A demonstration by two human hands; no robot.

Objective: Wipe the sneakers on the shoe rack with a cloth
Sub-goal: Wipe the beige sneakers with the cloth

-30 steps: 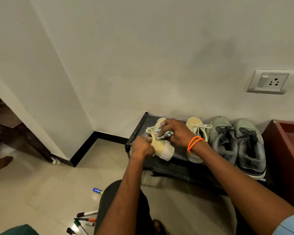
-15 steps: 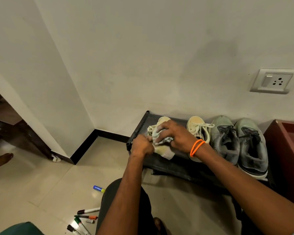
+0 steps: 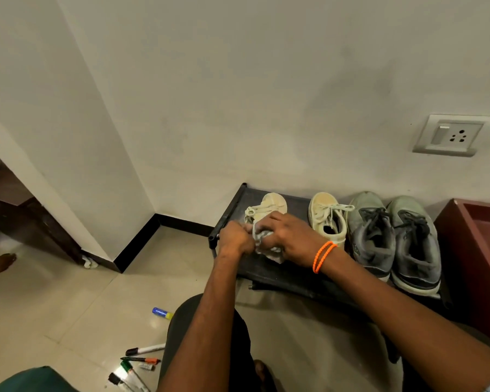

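Shoes on the black rack (image 3: 283, 275), right of centre: 4 total. 2 cream sneakers, one at the rack's left end (image 3: 269, 205), one (image 3: 327, 219) beside it. 2 grey sneakers, (image 3: 372, 236) & (image 3: 416, 244), at right. Cloths: 1 (image 3: 262, 240), mid-frame. Hands: 2, left (image 3: 234, 239) & right (image 3: 293, 240). Orange wrist bands (image 3: 323, 256): 2 loops. Markers on the floor, lower left: approx. 5 (image 3: 145, 350), plus 1 blue-yellow tube (image 3: 162, 313). Wall sockets: 1 (image 3: 453, 135), upper right.

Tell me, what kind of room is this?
Probably a corner of a home, maybe near the entrance. A low black shoe rack with sneakers stands against a plain wall with a power socket, and marker pens lie on the tiled floor.
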